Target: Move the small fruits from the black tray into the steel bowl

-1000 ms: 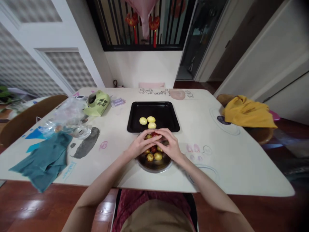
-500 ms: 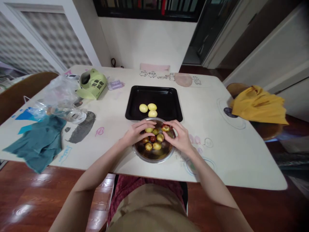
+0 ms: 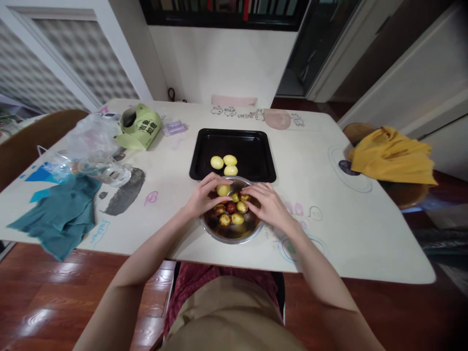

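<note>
A round metal bowl [image 3: 234, 240] stands at the table's near side, holding several small oval fruits, some greenish yellow, some mottled with brown, and one dark red [image 3: 231, 207]. At the bowl's upper left, my left hand [image 3: 203, 196] has thumb and fingers around a yellow oval fruit [image 3: 223, 190]. My right hand [image 3: 269, 203] reaches over the opposite rim, its fingers closed about a mottled yellow-brown fruit [image 3: 244, 197], partly hidden by them. Just beyond the bowl lies a black baking tray [image 3: 252, 151] with three pale yellow oval fruits [image 3: 230, 170] near its front edge.
At the left of the white table [image 3: 310, 161] are a green cloth [image 3: 62, 214], a clear plastic bag [image 3: 93, 139], a light green box [image 3: 141, 126] and a small purple packet [image 3: 174, 127]. A yellow cloth [image 3: 395, 156] hangs over a chair on the right.
My right hand has lowered the mottled fruit inward, toward the others in the bowl. My left hand has shifted slightly up and left with the yellow fruit, which now shows more.
</note>
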`<state>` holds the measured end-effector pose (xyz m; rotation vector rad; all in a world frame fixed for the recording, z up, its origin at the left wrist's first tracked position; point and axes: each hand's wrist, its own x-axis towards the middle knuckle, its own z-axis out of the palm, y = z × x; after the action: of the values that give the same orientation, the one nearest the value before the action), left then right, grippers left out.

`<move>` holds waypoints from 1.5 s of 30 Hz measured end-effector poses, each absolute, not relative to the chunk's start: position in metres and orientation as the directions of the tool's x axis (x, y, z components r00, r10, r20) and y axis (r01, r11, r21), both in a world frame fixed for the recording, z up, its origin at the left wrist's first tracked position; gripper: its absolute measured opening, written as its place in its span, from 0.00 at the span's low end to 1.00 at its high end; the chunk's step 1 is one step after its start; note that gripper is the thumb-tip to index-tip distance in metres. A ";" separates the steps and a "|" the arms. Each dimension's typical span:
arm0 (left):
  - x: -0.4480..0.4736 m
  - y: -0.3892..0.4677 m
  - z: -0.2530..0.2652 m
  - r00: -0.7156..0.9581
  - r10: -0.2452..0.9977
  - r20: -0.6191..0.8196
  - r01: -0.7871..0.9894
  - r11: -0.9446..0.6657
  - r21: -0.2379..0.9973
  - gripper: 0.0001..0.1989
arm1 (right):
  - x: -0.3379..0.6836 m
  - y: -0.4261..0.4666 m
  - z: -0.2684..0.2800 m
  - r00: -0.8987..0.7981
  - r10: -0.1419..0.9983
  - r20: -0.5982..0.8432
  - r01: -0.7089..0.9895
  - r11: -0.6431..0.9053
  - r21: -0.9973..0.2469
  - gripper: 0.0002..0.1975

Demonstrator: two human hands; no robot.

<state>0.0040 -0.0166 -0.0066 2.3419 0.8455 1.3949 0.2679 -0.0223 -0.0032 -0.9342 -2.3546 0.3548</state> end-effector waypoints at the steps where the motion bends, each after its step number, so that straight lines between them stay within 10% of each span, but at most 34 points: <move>1: 0.004 -0.017 -0.007 0.364 0.619 0.696 0.335 -0.784 0.523 0.21 | 0.268 -0.022 -0.004 -0.600 0.690 0.405 0.532 0.722 -0.443 0.08; 29: -0.001 -0.014 -0.001 0.487 0.612 0.624 0.267 -0.784 0.561 0.26 | 0.265 -0.024 -0.002 -0.619 0.649 0.441 0.444 0.753 -0.485 0.08; 45: -0.032 -0.019 0.026 0.844 0.481 0.238 0.169 -0.660 0.732 0.19 | 0.257 -0.027 -0.001 -0.627 0.622 0.469 0.412 0.776 -0.478 0.11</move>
<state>-0.0316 -0.0187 0.0255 2.2745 0.4707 0.5405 0.2569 -0.0271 -0.0014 -0.7664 -2.3325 0.4341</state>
